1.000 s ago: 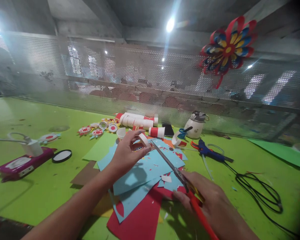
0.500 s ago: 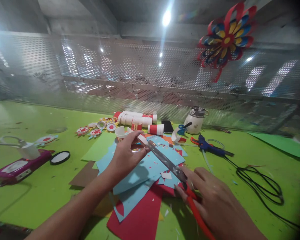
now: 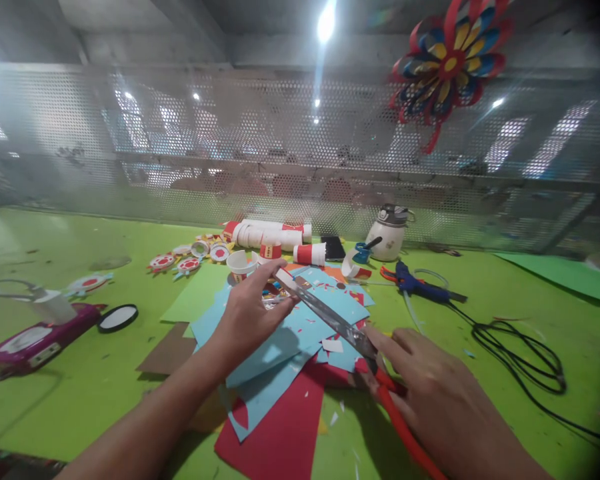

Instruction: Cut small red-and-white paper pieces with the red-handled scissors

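My right hand grips a pair of scissors by the red handles. Its long blades point up and left toward my left hand and look nearly closed. Between the thumb and fingers of my left hand is a small white paper piece with a touch of red. The blade tips are at this piece; whether they touch it is hard to tell. Beneath both hands lie light blue paper sheets strewn with small scraps, over a red sheet.
Paper cups, a cut cup and red-and-white paper turtles sit behind the sheets. A glue gun with a coiled cord, a bottle and a phone lie rightward. A purple power strip and black-rimmed disc are left.
The scissor blades have come closer together, and my right hand has tightened around the handles. My left hand keeps its pinch on the paper piece. The view has shifted slightly.
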`<action>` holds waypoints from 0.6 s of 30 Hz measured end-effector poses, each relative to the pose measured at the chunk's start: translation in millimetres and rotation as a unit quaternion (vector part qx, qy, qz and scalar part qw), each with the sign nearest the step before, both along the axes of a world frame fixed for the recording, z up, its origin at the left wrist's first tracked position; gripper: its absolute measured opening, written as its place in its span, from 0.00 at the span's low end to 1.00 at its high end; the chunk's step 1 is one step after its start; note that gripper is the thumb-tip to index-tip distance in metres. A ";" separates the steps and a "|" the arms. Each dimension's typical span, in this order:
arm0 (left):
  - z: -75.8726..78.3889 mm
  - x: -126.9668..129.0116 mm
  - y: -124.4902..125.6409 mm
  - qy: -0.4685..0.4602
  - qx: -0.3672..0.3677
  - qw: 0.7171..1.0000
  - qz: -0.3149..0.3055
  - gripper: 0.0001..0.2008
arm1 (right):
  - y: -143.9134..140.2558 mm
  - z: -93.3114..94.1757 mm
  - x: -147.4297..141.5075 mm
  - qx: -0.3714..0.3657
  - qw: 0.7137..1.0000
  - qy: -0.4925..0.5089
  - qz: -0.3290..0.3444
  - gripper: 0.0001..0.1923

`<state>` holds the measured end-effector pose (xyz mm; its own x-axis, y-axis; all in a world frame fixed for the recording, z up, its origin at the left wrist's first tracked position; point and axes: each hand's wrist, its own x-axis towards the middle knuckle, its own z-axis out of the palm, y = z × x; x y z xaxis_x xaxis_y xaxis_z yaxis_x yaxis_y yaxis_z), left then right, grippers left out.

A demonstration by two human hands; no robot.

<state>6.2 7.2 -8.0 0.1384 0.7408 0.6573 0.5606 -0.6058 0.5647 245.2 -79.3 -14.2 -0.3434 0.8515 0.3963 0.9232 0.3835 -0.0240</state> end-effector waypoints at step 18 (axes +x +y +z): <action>-1.6 3.7 -2.8 -0.024 -0.051 0.998 -0.028 0.23 | 2.0 9.0 1.8 0.063 0.997 -0.031 0.042 0.17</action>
